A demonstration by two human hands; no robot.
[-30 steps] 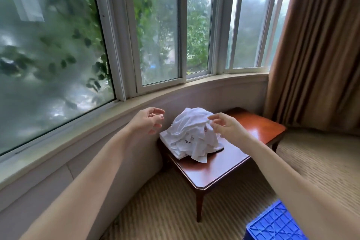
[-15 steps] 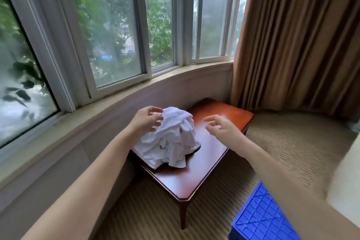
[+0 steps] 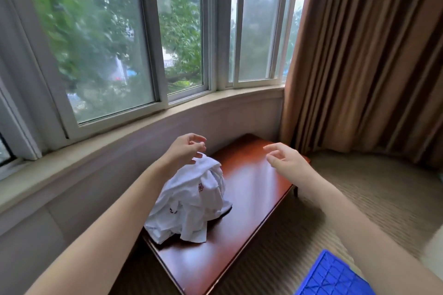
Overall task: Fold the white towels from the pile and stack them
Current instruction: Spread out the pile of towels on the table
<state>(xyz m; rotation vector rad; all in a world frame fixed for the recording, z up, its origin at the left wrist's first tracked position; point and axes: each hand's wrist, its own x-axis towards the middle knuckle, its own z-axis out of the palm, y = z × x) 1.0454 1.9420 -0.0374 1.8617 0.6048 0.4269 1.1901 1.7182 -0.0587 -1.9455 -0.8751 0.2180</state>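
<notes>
1. Risk: the pile of white towels (image 3: pixel 191 201) sat bunched at the near-left end of the wooden side table (image 3: pixel 251 194), with cloth lapping over the window-side edge. A pinch at the crown would likely drag several layers at once, and the rest could slide off toward the wall.
2. Risk: no single towel edge or corner was readable in the crumple. Grabbing mid-cloth would probably lift a knot rather than one towel, so the fold would start crooked.
3. Risk: no folded stack was in view yet. The bare tabletop under the right hand looked like the only flat folding area; dragging the pile there would eat that space.
4. Left hand (image 3: pixel 184 151): forearm extended, palm down, fingers (image 3: pixel 200 143) curled loosely with the tips near each other, directly above the pile's peak. Lowest fingertips were just at the top fold; I can't tell if they touched it. Nothing was pinched, so it carried no cloth.
5. Right hand (image 3: pixel 285 160): forearm extended, fingers spread and relaxed, empty, hovering over bare wood well to the right of the pile and apart from it.
6. Blue plastic crate (image 3: pixel 333 275) sat on the carpet below the right forearm, clear of both hands.
</notes>
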